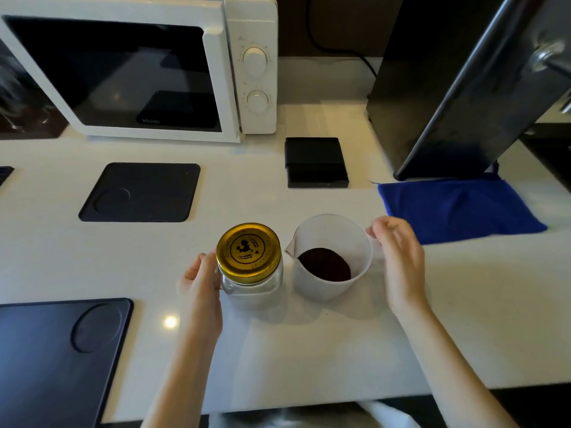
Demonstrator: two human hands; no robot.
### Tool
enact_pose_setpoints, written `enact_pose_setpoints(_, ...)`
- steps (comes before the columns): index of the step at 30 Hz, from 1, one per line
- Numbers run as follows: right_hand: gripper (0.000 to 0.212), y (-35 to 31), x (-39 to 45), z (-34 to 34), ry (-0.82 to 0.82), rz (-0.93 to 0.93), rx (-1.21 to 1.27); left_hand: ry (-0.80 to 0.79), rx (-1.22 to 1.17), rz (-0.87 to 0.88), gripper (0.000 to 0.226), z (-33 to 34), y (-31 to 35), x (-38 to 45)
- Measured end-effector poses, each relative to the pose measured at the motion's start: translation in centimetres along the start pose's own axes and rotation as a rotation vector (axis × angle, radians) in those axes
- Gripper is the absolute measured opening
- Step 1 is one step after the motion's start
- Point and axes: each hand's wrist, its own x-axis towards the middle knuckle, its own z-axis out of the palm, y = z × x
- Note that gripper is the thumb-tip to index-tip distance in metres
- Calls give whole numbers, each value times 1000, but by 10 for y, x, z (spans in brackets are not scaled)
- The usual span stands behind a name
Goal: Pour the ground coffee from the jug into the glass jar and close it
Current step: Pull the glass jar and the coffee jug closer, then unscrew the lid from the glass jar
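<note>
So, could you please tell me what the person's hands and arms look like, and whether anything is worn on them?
The left hand and right hand are bare, without gloves, rings or watch. Both forearms are uncovered as far as visible; no sleeves show.

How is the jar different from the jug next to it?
The glass jar is see-through and looks empty; the jug is cloudy white with dark ground coffee at the bottom. The jar wears a gold lid; the jug is open and has a spout. The left hand holds the jar; the right hand is at the jug's far side. Both stand upright on the white counter.
</note>
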Motion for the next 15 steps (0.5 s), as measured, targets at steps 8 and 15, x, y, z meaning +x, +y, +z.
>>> enact_pose_setpoints(8,35,-46,3,22,-499,-488,-420,19,144,117,28,0,-9,-6)
enact_pose_setpoints(15,83,-56,-9,74,-906,-740,-819,-88,64,137,49,-2,-22,-21)
